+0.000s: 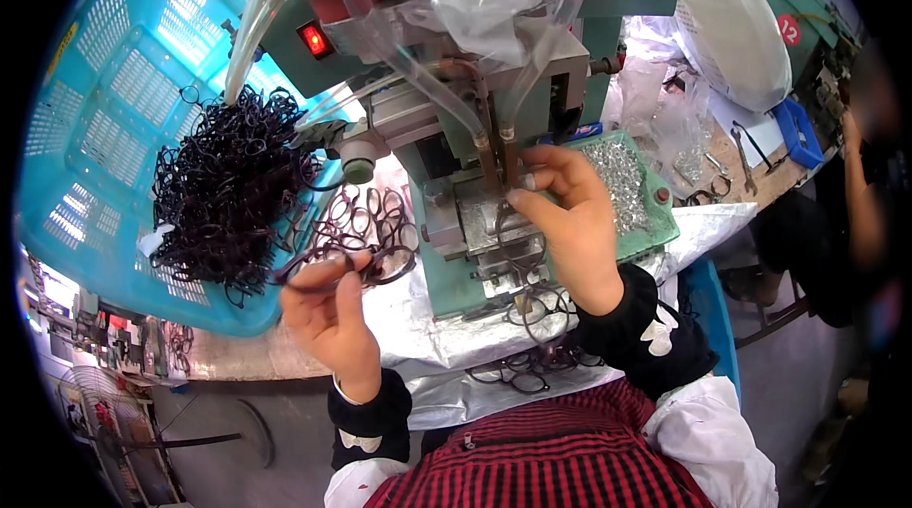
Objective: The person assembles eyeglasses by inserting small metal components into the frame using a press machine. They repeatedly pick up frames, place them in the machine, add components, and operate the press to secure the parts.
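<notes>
My left hand (331, 313) is closed, its thumb and fingers pinching thin dark loops (394, 266) that look like cord or bands; I cannot make out the material. My right hand (578, 228) is at the green bench machine (446, 242), thumb and forefinger pinched close beside two copper-coloured upright prongs (489, 166). From those fingertips a dark loop (521, 247) hangs down over the metal fixture; its upper end is partly hidden. More loops (366, 214) lie loose between my hands, and others (541, 313) trail over the silver sheet below the fixture.
A turquoise slotted basket (114, 90) at left holds a tangled heap of dark loops (228, 185). Small shiny metal pieces (617, 185) fill a green tray right of the machine. Clear hoses (418, 71) hang above. Hand tools (746, 157) lie far right, near another person's arm.
</notes>
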A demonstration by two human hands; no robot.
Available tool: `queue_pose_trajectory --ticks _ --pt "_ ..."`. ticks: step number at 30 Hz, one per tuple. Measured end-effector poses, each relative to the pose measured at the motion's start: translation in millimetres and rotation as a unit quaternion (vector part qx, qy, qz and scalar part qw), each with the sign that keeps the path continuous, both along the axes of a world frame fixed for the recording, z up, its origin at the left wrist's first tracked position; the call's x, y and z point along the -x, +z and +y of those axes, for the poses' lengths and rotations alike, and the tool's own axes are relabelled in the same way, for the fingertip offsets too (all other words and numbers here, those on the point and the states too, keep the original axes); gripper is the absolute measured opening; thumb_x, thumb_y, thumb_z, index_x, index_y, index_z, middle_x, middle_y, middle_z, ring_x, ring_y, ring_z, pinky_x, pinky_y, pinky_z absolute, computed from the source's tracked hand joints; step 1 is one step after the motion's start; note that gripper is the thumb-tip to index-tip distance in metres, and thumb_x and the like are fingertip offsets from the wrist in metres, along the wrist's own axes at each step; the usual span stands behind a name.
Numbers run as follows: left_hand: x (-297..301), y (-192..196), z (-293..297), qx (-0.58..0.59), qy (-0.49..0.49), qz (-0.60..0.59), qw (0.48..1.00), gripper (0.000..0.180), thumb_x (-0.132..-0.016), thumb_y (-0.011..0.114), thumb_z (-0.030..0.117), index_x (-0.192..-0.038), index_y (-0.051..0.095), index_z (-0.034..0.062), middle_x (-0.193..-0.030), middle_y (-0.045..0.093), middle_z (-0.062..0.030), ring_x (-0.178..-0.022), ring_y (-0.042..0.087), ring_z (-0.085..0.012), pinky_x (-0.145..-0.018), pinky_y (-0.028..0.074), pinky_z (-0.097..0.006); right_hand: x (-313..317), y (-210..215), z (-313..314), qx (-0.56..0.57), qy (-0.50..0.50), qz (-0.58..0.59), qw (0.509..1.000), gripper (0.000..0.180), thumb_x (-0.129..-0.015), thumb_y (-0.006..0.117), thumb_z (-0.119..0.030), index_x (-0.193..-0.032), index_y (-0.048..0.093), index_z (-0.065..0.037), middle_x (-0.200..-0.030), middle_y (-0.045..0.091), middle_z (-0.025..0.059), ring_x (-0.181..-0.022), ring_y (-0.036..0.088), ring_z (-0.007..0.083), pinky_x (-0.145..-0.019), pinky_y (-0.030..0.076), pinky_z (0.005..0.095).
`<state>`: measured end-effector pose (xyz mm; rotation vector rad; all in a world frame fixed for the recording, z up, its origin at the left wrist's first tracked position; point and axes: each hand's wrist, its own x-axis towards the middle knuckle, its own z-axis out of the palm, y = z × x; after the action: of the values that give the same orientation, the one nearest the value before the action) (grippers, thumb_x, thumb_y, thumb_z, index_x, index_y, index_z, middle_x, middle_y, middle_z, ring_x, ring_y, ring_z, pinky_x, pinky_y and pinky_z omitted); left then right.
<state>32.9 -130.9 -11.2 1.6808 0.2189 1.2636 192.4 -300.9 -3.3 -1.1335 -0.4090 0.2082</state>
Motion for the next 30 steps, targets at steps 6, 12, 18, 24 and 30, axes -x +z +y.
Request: queue_pose_trajectory --ticks 6,12,18,24,30 --pt "-7 28 -15 -0.298 -0.060 -0.124 0.945 0.015 -0.090 0.060 0.003 -0.104 0.055 -0.0004 -0.100 0.070 -0.0220 -0.071 0.064 -0.0259 -0.070 0.053 -0.035 17 12 4 0.024 -0.016 -0.075 0.997 0.044 -0.081 0.067 0.002 -0.124 0.057 0.004 -0.098 0.064 0.0056 -0.092 0.060 0.0115 -0.085 0.047 0.0265" --pt "-52 25 -42 -0.514 -0.164 -0.037 0.841 0.019 -0.071 0.074 0.005 -0.088 0.066 0.0055 -0.111 0.071 -0.0111 -0.080 0.063 -0.0217 -0.076 0.060 -0.036 -39 -22 -52 0.358 -0.177 -0.384 0.833 0.025 -0.076 0.071 -0.008 -0.101 0.072 -0.006 -0.117 0.064 0.0186 -0.119 0.057 0.0344 -0.101 0.045 0.0427" --pt "-60 12 -41 -0.517 -0.150 -0.047 0.842 0.018 -0.069 0.071 0.009 -0.086 0.067 0.0063 -0.105 0.072 -0.0091 -0.085 0.067 -0.0234 -0.076 0.061 -0.036 -65 -79 -89 0.468 -0.290 -0.402 0.731 0.010 -0.075 0.074 -0.012 -0.085 0.072 -0.009 -0.119 0.062 0.0216 -0.121 0.053 0.0422 -0.099 0.045 0.0471" --pt "-54 4 -48 -0.487 -0.156 -0.007 0.860 0.024 -0.072 0.074 0.002 -0.095 0.067 0.0046 -0.106 0.074 -0.0125 -0.092 0.070 -0.0330 -0.075 0.060 -0.039 -100 -65 -31 0.493 -0.261 -0.429 0.710 0.008 -0.075 0.070 -0.012 -0.082 0.071 -0.009 -0.110 0.063 0.0130 -0.115 0.056 0.0346 -0.080 0.051 0.0445" --pt "40 -10 -37 -0.470 0.021 0.135 0.872 0.020 -0.079 0.075 0.005 -0.099 0.072 0.0057 -0.110 0.072 -0.0117 -0.088 0.068 -0.0291 -0.086 0.054 -0.043 -87 -80 -58 0.469 -0.264 -0.483 0.691 0.013 -0.076 0.064 -0.002 -0.087 0.069 -0.004 -0.119 0.066 0.0151 -0.118 0.058 0.0332 -0.086 0.052 0.0430"
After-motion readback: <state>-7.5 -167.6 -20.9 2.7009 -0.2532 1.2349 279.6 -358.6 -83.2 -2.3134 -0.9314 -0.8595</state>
